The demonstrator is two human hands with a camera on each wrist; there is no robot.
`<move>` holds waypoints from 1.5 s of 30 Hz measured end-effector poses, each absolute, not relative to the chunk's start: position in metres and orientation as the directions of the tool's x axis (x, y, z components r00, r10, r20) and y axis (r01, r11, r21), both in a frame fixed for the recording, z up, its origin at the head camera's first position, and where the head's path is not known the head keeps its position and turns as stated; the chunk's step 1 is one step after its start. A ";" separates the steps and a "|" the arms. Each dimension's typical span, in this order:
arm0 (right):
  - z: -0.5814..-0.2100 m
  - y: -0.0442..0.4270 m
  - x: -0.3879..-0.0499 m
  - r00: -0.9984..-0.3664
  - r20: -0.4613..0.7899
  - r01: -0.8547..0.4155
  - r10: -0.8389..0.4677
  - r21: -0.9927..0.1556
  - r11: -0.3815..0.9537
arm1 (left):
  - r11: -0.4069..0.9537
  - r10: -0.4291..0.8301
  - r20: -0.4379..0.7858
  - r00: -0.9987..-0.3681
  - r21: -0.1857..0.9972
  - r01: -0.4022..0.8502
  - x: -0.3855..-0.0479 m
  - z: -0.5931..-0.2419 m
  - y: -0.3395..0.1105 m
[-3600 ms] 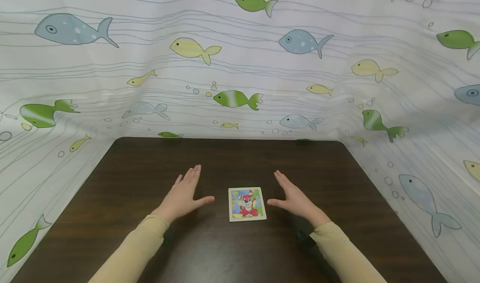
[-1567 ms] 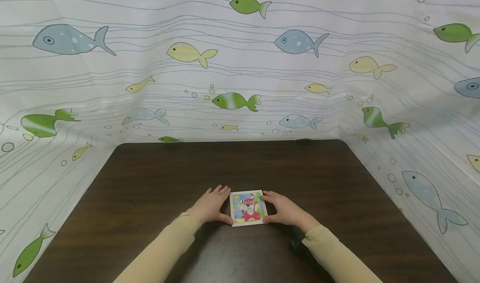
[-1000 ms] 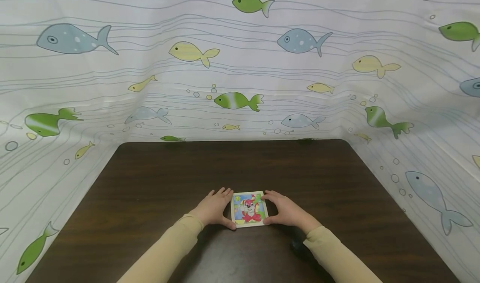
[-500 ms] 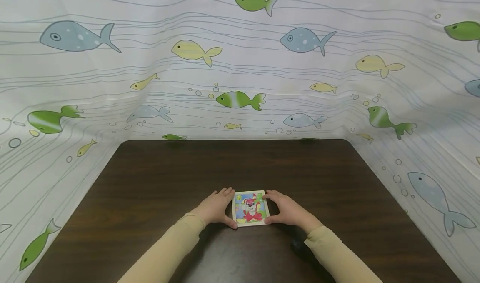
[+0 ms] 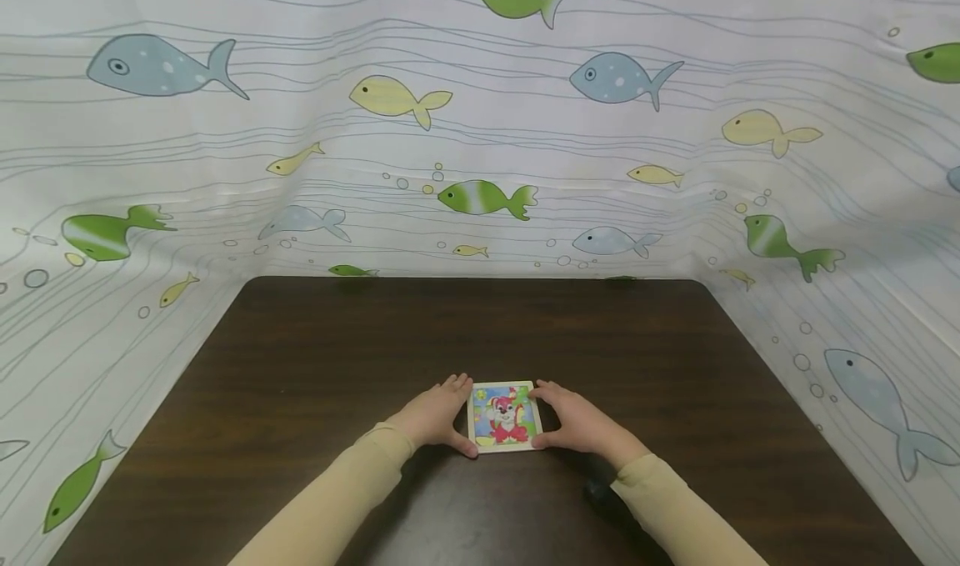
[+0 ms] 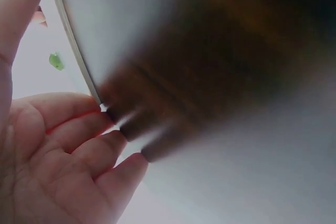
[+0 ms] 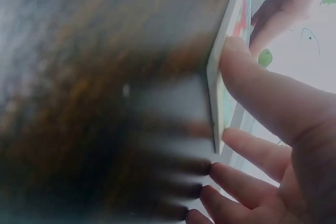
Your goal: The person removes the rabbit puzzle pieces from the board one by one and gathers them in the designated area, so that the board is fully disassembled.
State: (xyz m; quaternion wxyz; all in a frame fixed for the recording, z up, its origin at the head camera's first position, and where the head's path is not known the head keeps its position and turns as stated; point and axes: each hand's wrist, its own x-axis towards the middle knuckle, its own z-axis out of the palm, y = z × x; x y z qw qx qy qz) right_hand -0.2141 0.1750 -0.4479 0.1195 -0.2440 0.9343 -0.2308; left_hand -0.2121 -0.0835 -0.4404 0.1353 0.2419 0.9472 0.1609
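Observation:
A small square picture puzzle (image 5: 506,420) with a pale frame lies flat on the dark table, showing a red-and-white cartoon animal. Along its left side, my left hand (image 5: 435,416) touches the frame, fingers near the far corner and thumb at the near one. My right hand (image 5: 581,423) does likewise on the right side, its thumb and forefinger spread along the edge. The left wrist view has the frame's thin edge (image 6: 79,56) against loosely extended fingertips (image 6: 89,103). In the right wrist view, the thumb (image 7: 239,59) rests on the frame's rim (image 7: 214,85).
The brown wood-grain table (image 5: 420,324) spreads around the hands. A white curtain (image 5: 420,149) printed with fish rises beyond its back and side edges. A dark, indistinct object (image 5: 597,493) shows beneath the right wrist.
Both hands, apart from the puzzle at first, came inward to its sides and touch it. The puzzle turned slightly. Over the last second the hands have hardly moved; the head view shifted a little.

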 end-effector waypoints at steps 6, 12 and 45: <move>-0.443 0.171 -0.214 -0.856 -0.101 -0.407 -0.508 -0.475 0.781 | 0.845 0.493 -0.188 -0.849 0.335 0.417 -0.211 -0.440 -0.082; -0.437 0.160 -0.213 -0.842 -0.012 -0.465 -0.539 -0.489 0.738 | 0.845 0.497 -0.187 -0.847 0.326 0.424 -0.211 -0.438 -0.081; -0.438 0.107 -0.245 -0.820 0.100 -0.545 -0.564 -0.435 0.716 | 0.871 0.478 -0.194 -0.856 0.233 0.433 -0.209 -0.432 -0.075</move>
